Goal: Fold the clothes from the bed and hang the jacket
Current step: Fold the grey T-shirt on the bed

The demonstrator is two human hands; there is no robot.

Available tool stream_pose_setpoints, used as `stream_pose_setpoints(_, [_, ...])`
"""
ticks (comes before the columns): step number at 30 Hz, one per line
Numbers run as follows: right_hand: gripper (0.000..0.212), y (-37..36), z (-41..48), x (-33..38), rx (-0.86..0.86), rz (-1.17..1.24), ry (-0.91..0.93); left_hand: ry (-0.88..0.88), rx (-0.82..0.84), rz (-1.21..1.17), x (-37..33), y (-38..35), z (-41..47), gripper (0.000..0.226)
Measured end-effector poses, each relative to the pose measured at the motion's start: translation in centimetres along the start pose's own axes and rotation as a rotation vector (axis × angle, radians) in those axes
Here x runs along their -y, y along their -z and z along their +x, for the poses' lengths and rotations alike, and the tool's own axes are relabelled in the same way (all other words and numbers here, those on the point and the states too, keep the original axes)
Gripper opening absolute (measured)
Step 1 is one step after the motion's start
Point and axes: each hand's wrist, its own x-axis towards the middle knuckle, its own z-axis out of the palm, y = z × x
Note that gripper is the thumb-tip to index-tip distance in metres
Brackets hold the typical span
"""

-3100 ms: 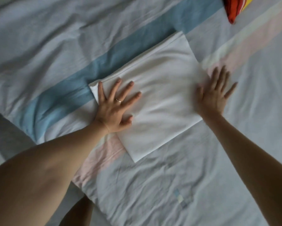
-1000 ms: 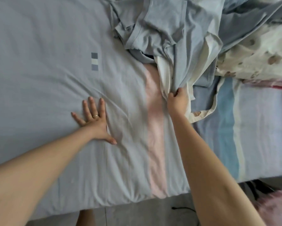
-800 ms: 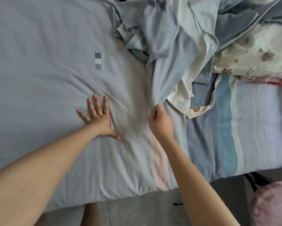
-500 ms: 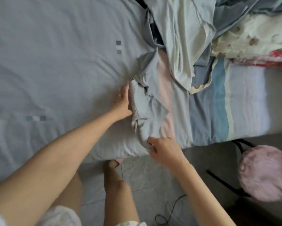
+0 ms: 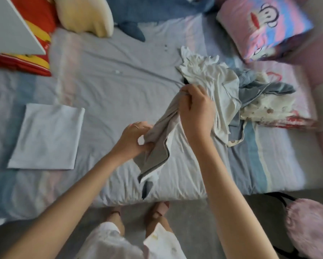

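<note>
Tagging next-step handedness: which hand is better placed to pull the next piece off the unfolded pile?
Right, likely. The right hand is next to the pile; the left hand is further off, toward the folded white piece. Both grip the grey garment, so it must release first.

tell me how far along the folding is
Done: one white folded garment lies flat on the bed. In hand: left hand and right hand grip a bunched grey garment. Left: the crumpled pile on the right; no hung jacket shows.
</note>
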Motion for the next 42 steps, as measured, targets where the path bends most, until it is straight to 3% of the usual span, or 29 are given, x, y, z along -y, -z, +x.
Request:
stream_pose_setpoints(5, [0.02,0.8,2.6,7.1,-0.085,0.151,-0.154,0.253,0.035,0.052,0.2,14.5,-3.3,0.019])
stream_pose_setpoints(9, [0.022,1.1,4.8,11.9,-0.156,0.227,-0.203,0.257,-0.201,-0.032,-0.5,25.1,-3.2,0.044])
stream_pose_setpoints(13, [0.028,0.6,6.1,13.9,-0.108,0.354,-0.28,0.279,-0.296,-0.137,-3.0,30.5,-3.4,0.019])
stream_pose_setpoints(15, [0.03,0.6,6.6,14.6,-0.052,0.426,-0.307,0.301,-0.257,-0.178,-4.3,31.9,-3.2,0.038])
stream_pose_setpoints(17, [0.029,0.9,6.7,15.2,-0.007,0.452,-0.309,0.44,-0.199,-0.291,-6.0,32.7,-3.1,0.054])
stream_pose_setpoints(19, [0.036,0.6,6.6,16.0,0.062,0.478,-0.282,0.579,-0.087,-0.422,-8.0,32.8,-2.6,0.04])
stream_pose_setpoints(21, [0.05,0.4,6.1,17.3,0.223,0.498,-0.247,0.563,-0.027,-0.468,-10.5,32.4,-1.7,0.023])
stream_pose_setpoints(24, [0.085,0.6,4.9,18.7,0.551,0.45,-0.045,0.512,-0.073,-0.447,-14.2,31.0,0.1,0.021])
stream_pose_setpoints(26, [0.096,0.4,4.5,18.7,0.694,0.492,0.031,0.495,-0.044,-0.494,-16.7,30.1,1.1,0.028])
stream_pose_setpoints(28, [0.093,-0.1,4.7,18.2,0.698,0.501,0.052,0.482,-0.033,-0.575,-18.7,30.0,1.8,0.032])
stream_pose_setpoints(31, [0.069,0.5,5.8,17.7,0.638,0.458,0.042,0.478,-0.165,-0.649,-20.7,30.7,3.2,0.027])
stream_pose_setpoints(33, [0.052,1.0,6.4,17.8,0.57,0.536,0.036,0.474,-0.288,-0.693,-21.6,31.4,3.8,0.007])
stream_pose_setpoints(35, [0.039,2.2,7.3,17.8,0.498,0.683,0.041,0.46,-0.432,-0.784,-22.3,31.8,4.9,0.017])
stream_pose_setpoints(38, [0.038,3.8,8.7,18.4,0.545,0.809,0.092,0.377,-0.556,-0.874,-23.2,32.0,6.1,0.026])
stream_pose_setpoints(40, [0.045,4.7,9.2,19.2,0.564,0.69,0.192,0.327,-0.578,-0.883,-24.0,31.9,6.7,0.025])
stream_pose_setpoints(42, [0.026,5.2,9.9,19.8,0.422,0.435,0.318,0.269,-0.622,-0.924,-24.9,31.6,7.4,0.025])
